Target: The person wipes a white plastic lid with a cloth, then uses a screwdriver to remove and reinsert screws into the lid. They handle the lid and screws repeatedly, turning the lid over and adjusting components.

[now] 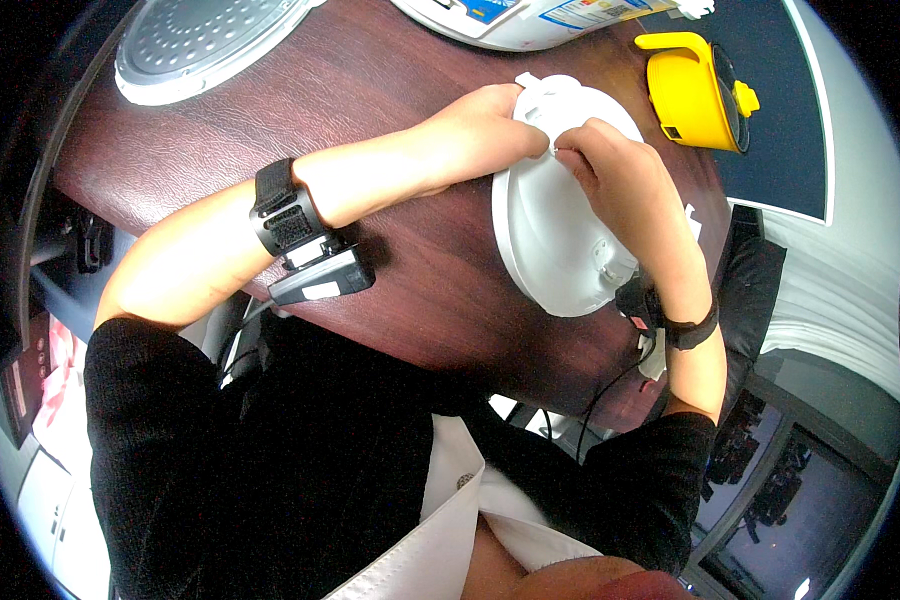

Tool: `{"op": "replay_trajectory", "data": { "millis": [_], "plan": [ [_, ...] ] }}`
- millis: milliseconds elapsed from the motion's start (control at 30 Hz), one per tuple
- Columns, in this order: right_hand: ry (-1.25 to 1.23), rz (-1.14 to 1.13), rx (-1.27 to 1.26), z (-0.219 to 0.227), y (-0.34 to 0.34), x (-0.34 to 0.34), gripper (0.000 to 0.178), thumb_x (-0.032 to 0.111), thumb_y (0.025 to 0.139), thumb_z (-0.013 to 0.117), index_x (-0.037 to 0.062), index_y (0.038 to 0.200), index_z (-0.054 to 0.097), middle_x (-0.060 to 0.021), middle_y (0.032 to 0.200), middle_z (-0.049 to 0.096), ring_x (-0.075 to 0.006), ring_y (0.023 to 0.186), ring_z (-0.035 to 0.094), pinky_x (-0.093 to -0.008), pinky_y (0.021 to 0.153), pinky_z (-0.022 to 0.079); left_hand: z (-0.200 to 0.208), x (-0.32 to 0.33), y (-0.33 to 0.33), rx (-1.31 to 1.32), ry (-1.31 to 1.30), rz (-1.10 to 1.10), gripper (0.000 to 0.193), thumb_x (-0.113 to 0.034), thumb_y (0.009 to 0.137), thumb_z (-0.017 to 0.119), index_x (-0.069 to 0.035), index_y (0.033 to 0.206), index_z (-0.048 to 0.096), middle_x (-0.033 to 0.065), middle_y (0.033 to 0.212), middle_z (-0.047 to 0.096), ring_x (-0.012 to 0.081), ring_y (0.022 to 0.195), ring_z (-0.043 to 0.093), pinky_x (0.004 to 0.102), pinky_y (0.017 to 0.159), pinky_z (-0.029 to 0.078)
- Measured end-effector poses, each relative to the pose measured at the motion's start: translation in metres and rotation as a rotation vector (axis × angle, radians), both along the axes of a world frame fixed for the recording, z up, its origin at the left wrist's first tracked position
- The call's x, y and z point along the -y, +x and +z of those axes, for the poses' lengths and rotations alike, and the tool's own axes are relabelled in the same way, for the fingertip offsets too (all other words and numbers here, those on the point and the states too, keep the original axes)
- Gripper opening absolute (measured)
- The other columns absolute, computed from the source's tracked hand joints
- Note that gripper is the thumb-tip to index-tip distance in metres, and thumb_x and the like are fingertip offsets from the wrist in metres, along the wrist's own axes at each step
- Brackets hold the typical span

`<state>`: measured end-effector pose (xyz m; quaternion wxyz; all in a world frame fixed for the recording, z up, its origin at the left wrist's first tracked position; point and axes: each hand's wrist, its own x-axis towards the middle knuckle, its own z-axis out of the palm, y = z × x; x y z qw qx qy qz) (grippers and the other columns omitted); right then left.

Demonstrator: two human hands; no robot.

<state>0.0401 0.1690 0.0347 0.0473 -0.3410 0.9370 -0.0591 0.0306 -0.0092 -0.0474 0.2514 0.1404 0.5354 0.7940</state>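
Note:
A white plastic cover [555,235], rounded like an appliance lid and hollow on the side I see, is tilted up over the brown table. My left hand [498,130] grips its upper left edge, thumb on the inner face and the other fingers mostly hidden behind. Over the cover's inner face, my right hand [615,175] has its thumb and forefinger pinched close to my left thumb. Whatever lies between those right fingertips is too small or hidden to make out. Near the cover's lower end is a moulded hinge-like part [610,260].
A round grey dimpled plate with a white rim [215,45] lies at the far left of the table [410,270]. Beyond my hands stands a white appliance [530,30] with blue labels. A yellow pot [690,95] with handle and dark lid is at far right. Cables hang near the table's front edge.

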Motion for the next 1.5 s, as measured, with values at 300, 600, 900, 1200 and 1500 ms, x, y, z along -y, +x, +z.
{"op": "replay_trajectory", "data": {
  "millis": [300,600,900,1200,1500],
  "plan": [
    [0.128,0.076,-0.102,-0.003,-0.001,0.004,0.007,0.010,0.086,0.057,0.0064,0.090,0.053,-0.0120,0.084,0.056,-0.0332,0.071,0.063,-0.0423,0.062,0.050,-0.006,-0.003,-0.001,-0.015,-0.009,0.013,0.035,-0.006,0.081,0.053,0.002,0.114,0.059,0.0110,0.106,0.065,0.0178,0.098,0.061,0.0311,0.088,0.046],
    [0.152,0.075,-0.153,-0.010,0.000,0.004,0.008,0.011,0.086,0.057,0.0064,0.090,0.051,-0.0124,0.083,0.055,-0.0319,0.068,0.064,-0.0414,0.060,0.051,-0.006,-0.002,-0.003,-0.009,-0.062,0.002,0.034,-0.006,0.083,0.054,0.002,0.115,0.057,0.0083,0.105,0.065,0.0149,0.095,0.060,0.0290,0.087,0.047],
    [0.055,-0.026,-0.110,-0.012,0.007,0.003,0.009,0.012,0.088,0.057,0.0053,0.087,0.051,-0.0148,0.081,0.056,-0.0351,0.068,0.063,-0.0440,0.059,0.051,-0.005,-0.003,-0.002,-0.023,-0.038,0.011,0.035,-0.007,0.081,0.053,0.002,0.114,0.059,0.0119,0.105,0.066,0.0186,0.097,0.061,0.0316,0.088,0.047],
    [0.274,0.117,-0.139,-0.002,0.003,0.006,0.013,0.001,0.078,0.055,0.0046,0.091,0.051,-0.0128,0.086,0.054,-0.0301,0.067,0.064,-0.0400,0.059,0.052,-0.003,0.000,-0.001,-0.051,-0.058,-0.018,0.035,-0.007,0.084,0.054,0.003,0.118,0.056,0.0088,0.106,0.064,0.0155,0.097,0.060,0.0294,0.088,0.047],
    [0.155,0.042,-0.135,-0.001,-0.001,0.003,0.013,0.015,0.086,0.060,0.0045,0.081,0.054,-0.0136,0.076,0.056,-0.0325,0.065,0.063,-0.0408,0.059,0.052,-0.003,-0.001,-0.002,-0.036,-0.074,-0.004,0.034,-0.007,0.084,0.054,0.002,0.116,0.057,0.0086,0.104,0.065,0.0151,0.095,0.060,0.0295,0.086,0.047]
  ]
}}
